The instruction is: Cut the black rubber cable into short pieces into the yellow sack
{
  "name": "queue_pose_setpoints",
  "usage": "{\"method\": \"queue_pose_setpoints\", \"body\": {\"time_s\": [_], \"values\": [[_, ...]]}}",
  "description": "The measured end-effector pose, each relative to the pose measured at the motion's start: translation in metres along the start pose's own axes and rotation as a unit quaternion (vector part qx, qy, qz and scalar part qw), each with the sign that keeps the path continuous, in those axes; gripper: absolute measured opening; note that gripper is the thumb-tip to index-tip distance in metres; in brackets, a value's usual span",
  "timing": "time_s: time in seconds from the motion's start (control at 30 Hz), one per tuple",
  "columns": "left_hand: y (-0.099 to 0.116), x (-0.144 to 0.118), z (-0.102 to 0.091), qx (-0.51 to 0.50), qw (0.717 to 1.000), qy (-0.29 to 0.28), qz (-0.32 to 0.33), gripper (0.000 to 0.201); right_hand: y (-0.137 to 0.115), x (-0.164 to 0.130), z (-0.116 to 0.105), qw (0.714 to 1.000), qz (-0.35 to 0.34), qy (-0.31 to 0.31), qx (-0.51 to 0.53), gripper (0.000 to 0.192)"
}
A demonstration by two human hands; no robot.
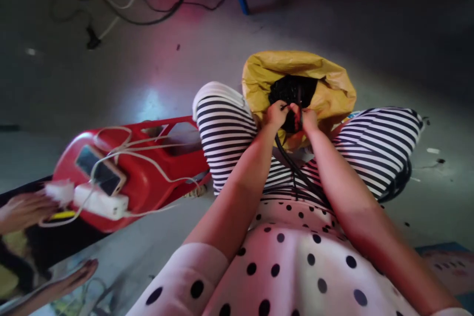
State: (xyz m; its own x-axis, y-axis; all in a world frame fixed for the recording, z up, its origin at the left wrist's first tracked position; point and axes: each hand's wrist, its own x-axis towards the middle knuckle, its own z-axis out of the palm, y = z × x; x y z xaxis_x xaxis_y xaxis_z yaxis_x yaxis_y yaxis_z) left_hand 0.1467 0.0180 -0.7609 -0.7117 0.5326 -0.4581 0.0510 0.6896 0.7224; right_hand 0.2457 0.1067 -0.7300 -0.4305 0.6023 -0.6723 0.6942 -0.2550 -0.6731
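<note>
The black cable (296,121), apparently pinched by left hand (276,113) and right hand (308,118) fingers, is best kept taut above the yellow bag (333,89).

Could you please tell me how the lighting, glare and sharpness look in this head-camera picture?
Head view: dim overall, with a pinkish glare patch on the grey concrete floor; the far corners fall into dark shadow; the wide lens bends the edges; the left hand and right hand at the crumpled yellow bag are softly blurred; the red plastic stool is fairly clear.
</note>
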Motion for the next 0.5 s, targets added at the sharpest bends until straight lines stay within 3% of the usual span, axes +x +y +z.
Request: {"method": "queue_pose_setpoints", "body": {"time_s": [0.13,0.27,0.37,0.5], "values": [[0.047,-0.021,-0.031,0.124,0.989,-0.005,0.086,0.026,-0.033,-0.017,-0.006,0.993,-0.085,0.01,0.075,0.056],[0.086,-0.048,-0.061,0.186,0.972,0.0,0.144,0.033,-0.054,-0.05,-0.01,0.977,-0.143,-0.029,0.155,0.052],[0.097,-0.066,-0.079,0.135,0.977,0.044,0.156,0.034,-0.059,-0.092,-0.014,0.962,-0.136,-0.078,0.221,0.048],[0.097,-0.089,-0.098,-0.048,0.972,0.147,0.175,0.022,-0.049,-0.147,-0.016,0.934,-0.112,-0.221,0.257,0.041]]}}
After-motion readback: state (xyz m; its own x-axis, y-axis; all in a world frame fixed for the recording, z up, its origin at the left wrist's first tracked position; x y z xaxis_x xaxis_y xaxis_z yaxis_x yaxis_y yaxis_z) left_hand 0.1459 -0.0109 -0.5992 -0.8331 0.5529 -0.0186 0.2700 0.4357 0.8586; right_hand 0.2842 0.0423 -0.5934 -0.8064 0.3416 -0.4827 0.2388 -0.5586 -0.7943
